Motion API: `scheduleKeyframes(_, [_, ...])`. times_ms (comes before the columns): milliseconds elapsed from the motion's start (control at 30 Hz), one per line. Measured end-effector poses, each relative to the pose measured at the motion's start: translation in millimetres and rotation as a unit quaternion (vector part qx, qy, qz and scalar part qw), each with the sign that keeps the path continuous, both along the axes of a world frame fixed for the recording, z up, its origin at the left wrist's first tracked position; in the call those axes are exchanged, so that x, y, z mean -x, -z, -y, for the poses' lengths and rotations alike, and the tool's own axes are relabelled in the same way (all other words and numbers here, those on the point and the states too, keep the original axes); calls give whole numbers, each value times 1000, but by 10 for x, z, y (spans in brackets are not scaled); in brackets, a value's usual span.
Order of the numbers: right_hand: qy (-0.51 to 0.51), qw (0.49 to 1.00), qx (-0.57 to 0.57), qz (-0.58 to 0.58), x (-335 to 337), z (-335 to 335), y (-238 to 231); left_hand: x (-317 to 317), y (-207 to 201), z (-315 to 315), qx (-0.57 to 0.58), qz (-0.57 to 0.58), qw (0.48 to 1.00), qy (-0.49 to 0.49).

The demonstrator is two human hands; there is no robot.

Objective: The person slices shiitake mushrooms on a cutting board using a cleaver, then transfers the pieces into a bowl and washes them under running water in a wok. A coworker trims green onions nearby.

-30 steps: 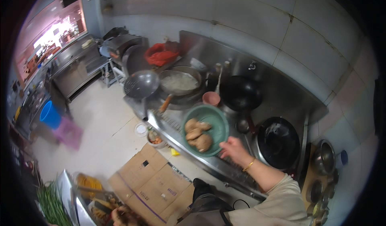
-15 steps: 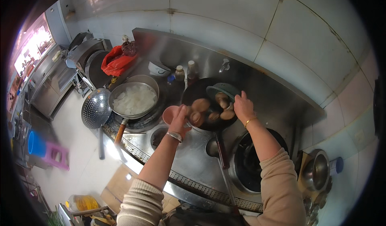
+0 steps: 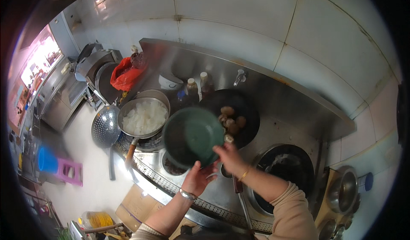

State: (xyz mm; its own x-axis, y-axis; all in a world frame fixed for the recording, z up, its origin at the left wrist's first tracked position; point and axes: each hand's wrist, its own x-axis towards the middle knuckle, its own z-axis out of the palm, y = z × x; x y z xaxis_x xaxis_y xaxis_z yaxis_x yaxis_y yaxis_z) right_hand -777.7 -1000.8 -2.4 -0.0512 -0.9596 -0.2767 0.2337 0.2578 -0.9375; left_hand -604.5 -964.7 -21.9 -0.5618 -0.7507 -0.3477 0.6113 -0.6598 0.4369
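A deep green bowl [image 3: 188, 133] is tipped above the stove, its inside showing no food. My right hand [image 3: 230, 158] grips the bowl's near right rim. At its near edge is my left hand [image 3: 199, 179], thumb up against the rim and fingers curled beside it, partly hidden. Just behind and right of the bowl, a black wok [image 3: 250, 131] holds several brown, rounded pieces that look like mushrooms [image 3: 229, 122]. The wok's dark handle [image 3: 237, 184] points toward me, past my right wrist.
To the left, a pan of pale translucent slices [image 3: 145, 116] stands beside a perforated strainer [image 3: 106, 127]. Another black wok [image 3: 286, 167] sits at the right. Bottles [image 3: 192, 88], a white bowl [image 3: 170, 81] and a red bag [image 3: 124, 75] line the back. A metal basin [image 3: 342, 191] stands far right.
The green bowl has swung left and down from over the wok, and its inside now faces up toward me. The brown pieces have settled in the wok. The pinkish bowl is no longer visible.
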Motion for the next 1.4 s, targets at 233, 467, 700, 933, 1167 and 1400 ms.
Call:
scheduleKeyframes(233, [-47, 803, 277, -525, 344, 836, -361, -774, -12, 13, -101, 129, 948, -274])
scheduleKeyframes(467, [92, 908, 64, -403, 1448, 2504, -624, -1477, -81, -703, -111, 211, 932, -271])
scheduleKeyframes(700, [27, 874, 23, -484, 1937, 2957, -309, -2041, 105, -1283, -131, 243, 924, -265])
scheduleKeyframes(933, [-32, 858, -37, -512, 2261, 3146, -298, -2353, 320, -1753, -167, 244, 914, -277])
scheduleKeyframes(1167, [15, 490, 246, -836, 712, 2680, -445, -2721, 436, -2567, -194, 219, 901, -321])
scheduleKeyframes(1400, [-677, 730, -89, 3, -3018, -749, 331, -3090, 549, -3848, -173, 231, 862, -417])
